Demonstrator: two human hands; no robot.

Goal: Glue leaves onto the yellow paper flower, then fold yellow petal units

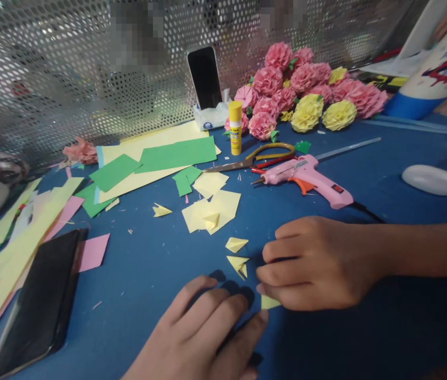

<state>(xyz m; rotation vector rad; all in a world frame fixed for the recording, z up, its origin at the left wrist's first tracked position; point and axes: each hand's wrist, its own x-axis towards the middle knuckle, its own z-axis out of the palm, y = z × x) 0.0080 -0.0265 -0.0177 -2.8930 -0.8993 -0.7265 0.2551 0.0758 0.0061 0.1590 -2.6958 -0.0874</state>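
Note:
On the blue table my right hand (318,264) is closed, fingers curled down over a small piece of yellow paper (270,302) that peeks out under it. My left hand (211,330) lies facing it, fingers stretched and apart, with a fingertip close to that paper; its thumb is mostly hidden. Just beyond the hands are two small folded yellow paper pieces, a kite-shaped one (236,244) and a pointed one (239,266). Another folded piece (162,210) sits further left. Cut yellow paper shapes (229,207) overlap behind them.
A pink glue gun (306,177), scissors (243,162) and an upright glue stick (235,129) stand behind. Pink and yellow paper flowers (282,79) fill the back. Green paper (179,154) and paper strips (29,248) are left, beside a black phone (45,301). A white oval object (432,179) lies right.

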